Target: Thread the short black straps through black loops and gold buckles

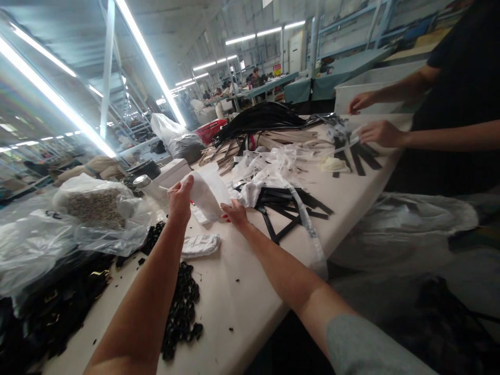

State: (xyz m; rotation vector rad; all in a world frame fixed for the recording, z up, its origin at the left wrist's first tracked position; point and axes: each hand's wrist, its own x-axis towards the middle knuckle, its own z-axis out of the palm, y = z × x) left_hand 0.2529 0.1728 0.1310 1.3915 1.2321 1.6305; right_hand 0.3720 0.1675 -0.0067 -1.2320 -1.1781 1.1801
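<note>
Stretched between my two hands is a white, thin sheet that looks like paper or a flat plastic bag (207, 190). My left hand (180, 195) pinches its left edge, thumb on top. At its lower right corner, my right hand (235, 214) grips it with closed fingers. Below the sheet a folded white cloth bundle (201, 245) lies on the table (222, 302). Just right of my right hand are a pile of black flat strips (289, 205) and crumpled clear plastic wrapping (265, 169).
Small black loops (183, 307) lie in a heap near my left forearm. Plastic bags of small parts (96, 203) stand at left. Long black and tan strips (261, 122) cover the table's far side. At right, a co-worker's hands (380, 133) handle strips and plastic.
</note>
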